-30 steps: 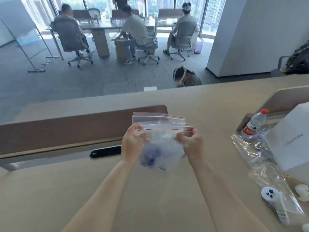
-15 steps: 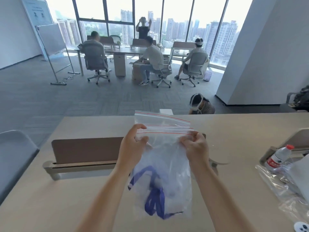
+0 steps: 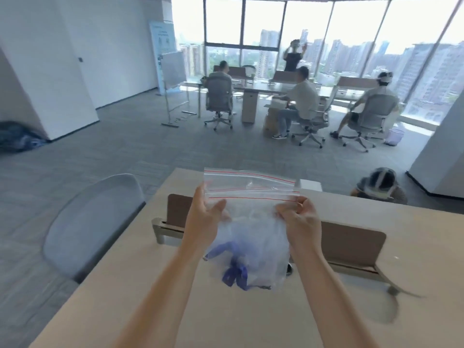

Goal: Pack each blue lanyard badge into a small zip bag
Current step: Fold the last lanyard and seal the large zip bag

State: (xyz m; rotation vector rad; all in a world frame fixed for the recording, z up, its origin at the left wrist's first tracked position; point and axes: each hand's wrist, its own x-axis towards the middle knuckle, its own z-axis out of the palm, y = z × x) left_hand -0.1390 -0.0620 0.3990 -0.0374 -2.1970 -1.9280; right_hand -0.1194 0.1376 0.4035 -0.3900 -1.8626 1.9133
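**Both hands hold the zip bag up with the blue lanyard inside**

At the centre of the frame we see a clear zip bag held up in the air above a pale wooden table, with nothing under it. The left hand pinches the bag's left edge just below the red-lined zip strip, its thumb in front of the plastic and its fingers behind. The right hand grips the right end of the same strip, with its fingers curled tightly over the plastic. Thin red lines run across the top of the bag, and we cannot tell whether the seal is pressed closed.

The blue lanyard lies bunched in the lower left part of the bag, and a loop of it reaches up towards the left wrist. The rest of the bag's contents are a pale blur, so we cannot make out a badge card.

Behind the bag a brown divider stands upright across the table. A grey chair sits beside the table at centre left. In the upper half of the frame, well apart from the hands, seated people gather at desks before tall windows, and a whiteboard stands to their left
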